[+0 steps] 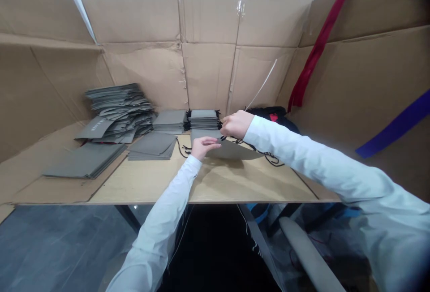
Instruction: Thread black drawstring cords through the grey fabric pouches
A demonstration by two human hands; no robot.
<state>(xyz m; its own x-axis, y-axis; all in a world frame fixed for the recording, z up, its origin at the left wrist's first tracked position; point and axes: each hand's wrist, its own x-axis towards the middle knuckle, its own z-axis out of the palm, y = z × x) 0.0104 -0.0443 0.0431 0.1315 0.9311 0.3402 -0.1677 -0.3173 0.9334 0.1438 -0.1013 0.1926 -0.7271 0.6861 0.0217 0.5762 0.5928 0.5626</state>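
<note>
A flat grey paper bag (231, 148) lies on the wooden table (215, 184) in front of me. My left hand (204, 145) rests on the bag's near left part, its fingers curled onto the paper. My right hand (236, 124) is closed in a pinch at the bag's far edge, on a thin black cord (268, 157) that trails to the right across the table. Both arms wear white sleeves. Just behind my hands stands a neat stack of grey bags with black cords (204, 120).
More grey bags lie to the left: a tall untidy pile (121, 108), a small stack (169, 122), and flat stacks (152, 146) (87, 160). Cardboard walls (208, 36) enclose the table. A black and red object (273, 115), red strap (316, 45) and blue strap (396, 126) are at right.
</note>
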